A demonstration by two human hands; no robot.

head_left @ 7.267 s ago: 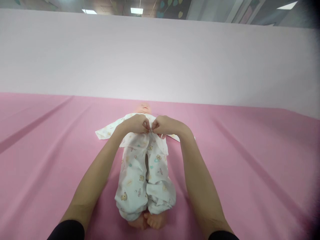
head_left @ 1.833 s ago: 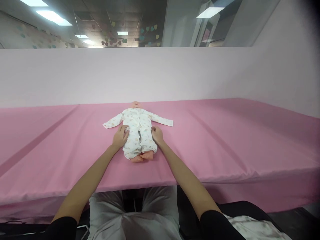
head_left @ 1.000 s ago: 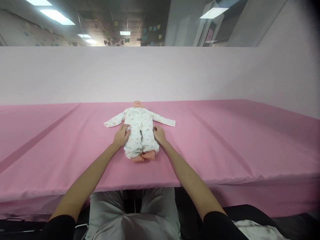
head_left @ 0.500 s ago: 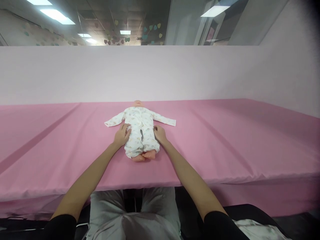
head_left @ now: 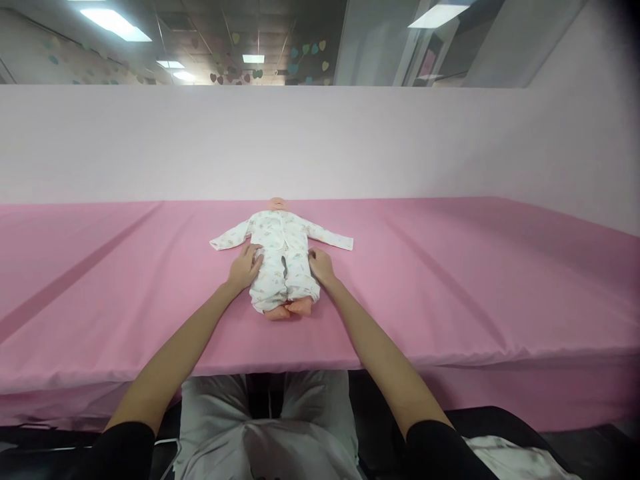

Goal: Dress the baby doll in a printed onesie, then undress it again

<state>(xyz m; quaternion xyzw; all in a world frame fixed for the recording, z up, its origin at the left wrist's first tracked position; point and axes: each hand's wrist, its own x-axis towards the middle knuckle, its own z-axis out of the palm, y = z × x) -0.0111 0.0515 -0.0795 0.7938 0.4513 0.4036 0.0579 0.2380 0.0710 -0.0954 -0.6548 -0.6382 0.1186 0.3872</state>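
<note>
Doll [head_left: 283, 257] in a white printed romper lies on its back on the pink table cover [head_left: 450, 280], near the middle and a little back from the near edge. Its long axis runs near to far: head at the far end, bare feet [head_left: 289, 309] pointing toward the seated person, sleeves spread out left and right. The left hand [head_left: 243, 267] rests open and flat against the doll's left-side hip, fingers touching the cloth. The right hand [head_left: 321, 266] lies open against the other hip, gripping nothing. A pale pink partition [head_left: 320, 143] stands behind the table.
</note>
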